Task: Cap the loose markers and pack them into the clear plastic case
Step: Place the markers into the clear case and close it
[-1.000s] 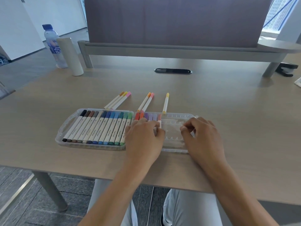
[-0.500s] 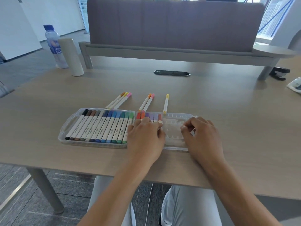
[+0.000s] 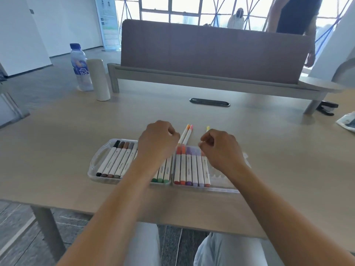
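The clear plastic case (image 3: 93,168) lies open on the table with a row of capped markers (image 3: 119,160) in its left half and several more (image 3: 192,166) in its right half. Behind it lie two loose markers (image 3: 185,134) with orange and pink tips. My left hand (image 3: 157,140) hovers with curled fingers at the case's far edge and hides whatever is under it. My right hand (image 3: 221,148) has its fingers curled around the yellow marker (image 3: 207,128), of which only the tip shows.
A water bottle (image 3: 80,68) and a white cylinder (image 3: 98,79) stand at the back left. A black cable grommet (image 3: 209,102) sits mid-table before the grey divider panel (image 3: 211,52). A black stapler (image 3: 327,108) and white bag (image 3: 347,121) lie far right. A person (image 3: 295,14) stands behind.
Both hands lifted off the case's right half and moved forward to its far edge, over the loose markers. The packed markers in the right half are now uncovered. The view tilted upward.
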Action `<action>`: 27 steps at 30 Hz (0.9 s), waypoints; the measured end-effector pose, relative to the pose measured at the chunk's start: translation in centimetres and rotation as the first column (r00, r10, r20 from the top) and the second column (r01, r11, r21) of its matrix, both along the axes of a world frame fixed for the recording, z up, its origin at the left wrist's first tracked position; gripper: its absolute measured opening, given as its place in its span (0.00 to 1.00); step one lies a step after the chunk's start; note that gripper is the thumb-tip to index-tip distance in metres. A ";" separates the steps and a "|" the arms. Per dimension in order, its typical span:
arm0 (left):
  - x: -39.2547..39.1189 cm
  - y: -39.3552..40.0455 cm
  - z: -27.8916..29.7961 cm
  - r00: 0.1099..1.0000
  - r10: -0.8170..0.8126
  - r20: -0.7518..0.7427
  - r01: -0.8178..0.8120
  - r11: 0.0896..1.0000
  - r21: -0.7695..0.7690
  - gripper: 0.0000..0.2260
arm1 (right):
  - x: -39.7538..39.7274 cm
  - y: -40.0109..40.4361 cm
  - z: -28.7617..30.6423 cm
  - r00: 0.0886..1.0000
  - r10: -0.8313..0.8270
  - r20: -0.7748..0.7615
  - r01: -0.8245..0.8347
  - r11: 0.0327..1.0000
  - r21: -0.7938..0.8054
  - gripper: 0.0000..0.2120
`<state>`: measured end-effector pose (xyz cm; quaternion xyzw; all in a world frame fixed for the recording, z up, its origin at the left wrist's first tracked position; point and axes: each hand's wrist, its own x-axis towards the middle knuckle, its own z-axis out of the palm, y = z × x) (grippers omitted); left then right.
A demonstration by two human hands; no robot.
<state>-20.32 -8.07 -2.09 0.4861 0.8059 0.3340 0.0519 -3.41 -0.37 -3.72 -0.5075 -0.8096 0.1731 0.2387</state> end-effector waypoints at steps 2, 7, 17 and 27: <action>-2.2 0.8 0.2 0.998 0.023 -0.062 -0.026 0.999 -0.040 0.09 | -2.1 1.3 0.5 1.000 0.010 0.022 -0.010 1.000 -0.010 0.10; -6.2 3.0 -0.4 0.967 -0.029 -0.254 -0.004 0.992 -0.128 0.11 | -5.8 4.2 0.4 0.993 -0.015 0.119 0.021 0.998 -0.051 0.14; -9.2 6.1 -2.8 0.912 -0.091 -0.400 -0.003 0.974 -0.228 0.06 | -7.7 6.1 -2.1 0.969 -0.117 0.216 0.101 0.991 0.085 0.11; -6.8 6.0 -2.5 0.909 0.001 -0.417 -0.061 0.990 -0.130 0.10 | -8.3 5.8 -2.1 0.938 -0.165 0.304 0.126 0.981 0.145 0.14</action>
